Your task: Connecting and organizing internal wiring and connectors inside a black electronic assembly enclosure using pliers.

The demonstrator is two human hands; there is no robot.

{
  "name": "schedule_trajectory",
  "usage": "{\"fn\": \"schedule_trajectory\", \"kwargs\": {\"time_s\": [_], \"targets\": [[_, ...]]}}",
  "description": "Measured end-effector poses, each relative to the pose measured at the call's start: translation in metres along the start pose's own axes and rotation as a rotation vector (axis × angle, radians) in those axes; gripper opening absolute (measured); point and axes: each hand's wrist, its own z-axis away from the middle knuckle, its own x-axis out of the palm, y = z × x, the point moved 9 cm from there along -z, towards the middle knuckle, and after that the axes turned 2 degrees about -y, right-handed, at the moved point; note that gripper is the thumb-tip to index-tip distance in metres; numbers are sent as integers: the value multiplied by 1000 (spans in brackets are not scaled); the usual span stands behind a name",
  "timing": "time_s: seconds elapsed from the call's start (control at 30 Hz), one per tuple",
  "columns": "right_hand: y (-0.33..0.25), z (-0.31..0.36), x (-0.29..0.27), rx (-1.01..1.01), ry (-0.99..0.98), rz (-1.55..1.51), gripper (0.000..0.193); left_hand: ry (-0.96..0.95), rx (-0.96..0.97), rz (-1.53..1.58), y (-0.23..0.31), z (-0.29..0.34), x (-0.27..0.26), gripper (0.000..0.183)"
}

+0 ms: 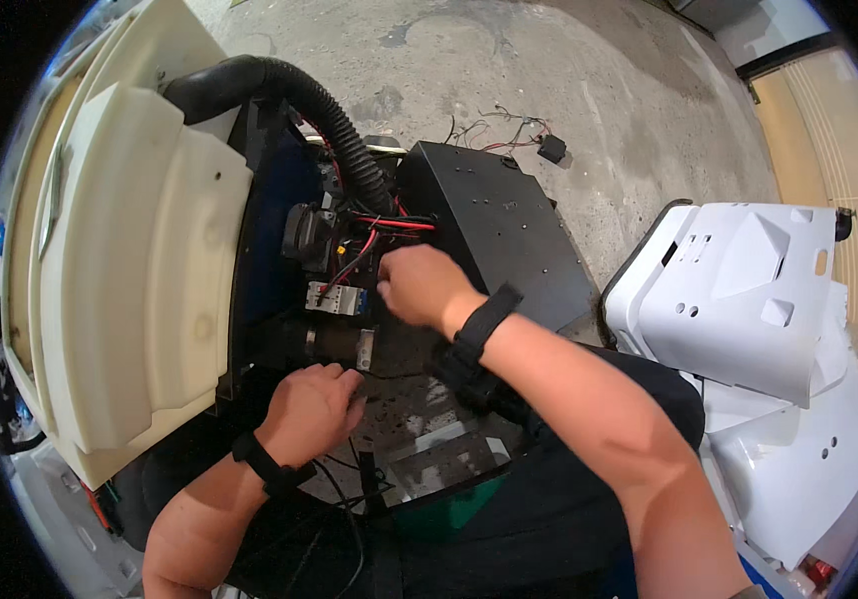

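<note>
My right hand (424, 285) is closed, its curled fingers turned toward the wiring inside an open machine. What it pinches, if anything, is hidden behind the knuckles. Just left of it is a white circuit breaker (337, 299) with a blue part, and red and black wires (359, 262) run above that. Lower down, my left hand (309, 411) has its fingers bent and pressed together below a dark cylinder (334, 345) with a metal bracket (365, 349). Whatever lies under those fingers I cannot make out.
A large cream shell (149, 260) stands on the left, with a black corrugated hose (334, 130) arching from it. A black metal box (499, 225) sits beyond my right hand. White plastic covers (739, 290) are stacked at right. A small black wired block (552, 149) lies on the concrete floor.
</note>
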Motion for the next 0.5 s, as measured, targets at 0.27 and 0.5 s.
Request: {"fn": "schedule_trajectory", "kwargs": {"time_s": [0.27,0.5], "targets": [[-2,19,33,34,103,-324,23,-28,38,-21,8,-10,8,22],[-76,15,-18,-646,419,110,20,-29,89,7,23,-6,2,23]]}}
